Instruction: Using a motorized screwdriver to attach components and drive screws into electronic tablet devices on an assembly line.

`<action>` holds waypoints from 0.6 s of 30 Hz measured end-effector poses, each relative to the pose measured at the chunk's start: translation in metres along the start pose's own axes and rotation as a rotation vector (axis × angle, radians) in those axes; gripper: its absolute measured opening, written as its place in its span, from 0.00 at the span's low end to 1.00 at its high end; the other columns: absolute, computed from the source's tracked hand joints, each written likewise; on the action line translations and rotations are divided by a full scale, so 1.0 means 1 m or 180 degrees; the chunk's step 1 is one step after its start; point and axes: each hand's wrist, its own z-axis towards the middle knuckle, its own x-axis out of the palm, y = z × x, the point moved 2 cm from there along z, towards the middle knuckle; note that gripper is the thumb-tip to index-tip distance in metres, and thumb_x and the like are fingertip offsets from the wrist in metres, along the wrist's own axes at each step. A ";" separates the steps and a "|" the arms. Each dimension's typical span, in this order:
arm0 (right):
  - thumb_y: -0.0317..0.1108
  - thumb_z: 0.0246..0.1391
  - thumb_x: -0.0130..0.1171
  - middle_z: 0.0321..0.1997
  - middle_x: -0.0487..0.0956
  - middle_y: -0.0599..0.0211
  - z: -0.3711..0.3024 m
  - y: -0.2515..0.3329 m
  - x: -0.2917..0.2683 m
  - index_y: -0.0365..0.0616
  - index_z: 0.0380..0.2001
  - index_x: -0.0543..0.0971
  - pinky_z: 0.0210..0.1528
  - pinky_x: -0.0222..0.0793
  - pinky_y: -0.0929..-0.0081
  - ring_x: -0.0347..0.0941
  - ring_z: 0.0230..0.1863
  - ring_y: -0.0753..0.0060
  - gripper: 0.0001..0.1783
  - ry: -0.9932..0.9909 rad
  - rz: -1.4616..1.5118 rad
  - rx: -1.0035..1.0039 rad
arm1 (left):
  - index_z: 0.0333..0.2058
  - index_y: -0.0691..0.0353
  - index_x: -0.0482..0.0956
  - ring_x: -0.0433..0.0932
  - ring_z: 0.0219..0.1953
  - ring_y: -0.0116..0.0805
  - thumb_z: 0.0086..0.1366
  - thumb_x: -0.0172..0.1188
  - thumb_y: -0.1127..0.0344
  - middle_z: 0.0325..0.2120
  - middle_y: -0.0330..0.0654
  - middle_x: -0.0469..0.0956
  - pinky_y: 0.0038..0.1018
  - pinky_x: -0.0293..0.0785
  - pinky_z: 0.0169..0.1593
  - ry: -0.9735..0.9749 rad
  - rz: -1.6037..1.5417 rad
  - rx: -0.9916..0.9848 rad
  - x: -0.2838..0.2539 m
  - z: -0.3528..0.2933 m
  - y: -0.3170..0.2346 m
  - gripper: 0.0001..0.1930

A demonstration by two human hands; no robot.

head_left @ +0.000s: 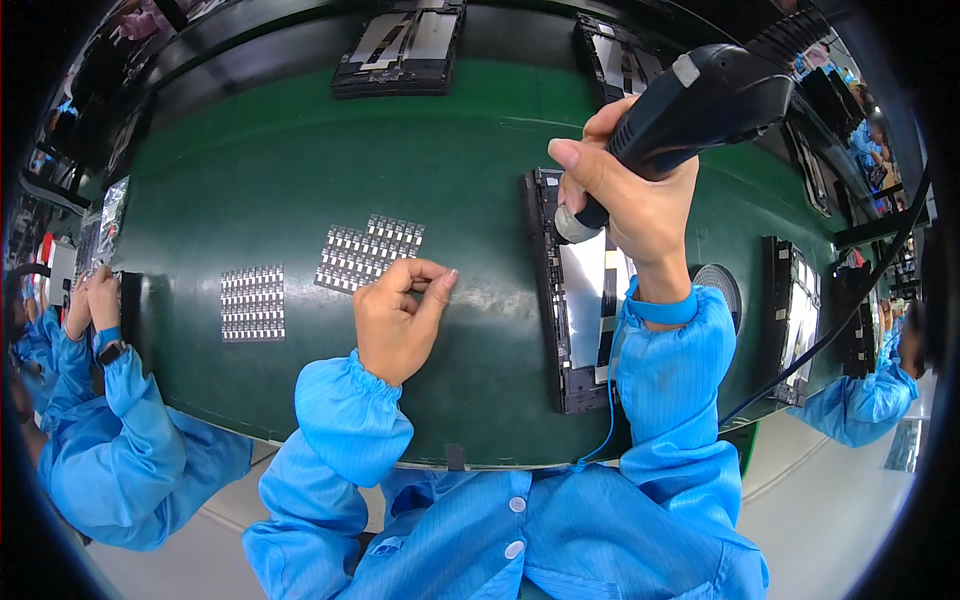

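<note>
My right hand [640,190] is wrapped round a black heat gun [700,105] with a ribbed hose at its top and a round metal nozzle at its lower end. The nozzle hangs over the upper part of a flat black frame with pale silver panels [582,320], partly hidden by my right forearm. My left hand [402,315] is closed, thumb and forefinger tips together; whatever sits between them is too small to make out. Just beyond it lie overlapping sheets of small black-and-white pieces [365,250], and a similar sheet [252,303] rests farther left.
More stacked black frames stand at the back [400,50], back right [615,55] and right [795,315] of the green table [330,150]. A round black grille [718,290] sits beside my right wrist. A dark cable [830,340] crosses the right side. Co-workers' blue sleeves [140,405] flank me.
</note>
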 end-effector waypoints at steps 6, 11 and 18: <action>0.23 0.43 0.68 0.16 0.75 0.66 0.000 -0.002 0.003 0.35 0.27 0.74 0.16 0.65 0.84 0.71 0.14 0.79 0.11 0.0021 0.0050 -0.0016 | 0.31 0.70 0.76 0.78 0.24 0.23 0.60 0.60 0.75 0.24 0.42 0.79 0.17 0.72 0.25 -0.0055 -0.0342 -0.0063 0.000 -0.001 -0.001 0.04; 0.22 0.42 0.68 0.15 0.75 0.67 -0.002 -0.001 -0.001 0.35 0.27 0.74 0.16 0.64 0.84 0.71 0.14 0.80 0.11 -0.0034 0.0006 -0.0011 | 0.33 0.69 0.78 0.78 0.25 0.24 0.60 0.57 0.79 0.25 0.41 0.79 0.18 0.73 0.25 0.0051 -0.0242 0.0126 0.001 -0.001 0.002 0.03; 0.22 0.43 0.68 0.16 0.74 0.70 -0.007 0.046 -0.045 0.35 0.26 0.74 0.17 0.63 0.84 0.70 0.16 0.83 0.11 -0.0202 -0.0032 -0.0150 | 0.40 0.70 0.78 0.80 0.36 0.30 0.61 0.51 0.81 0.41 0.47 0.78 0.19 0.75 0.28 0.0209 0.0006 0.0199 0.004 0.003 -0.004 0.10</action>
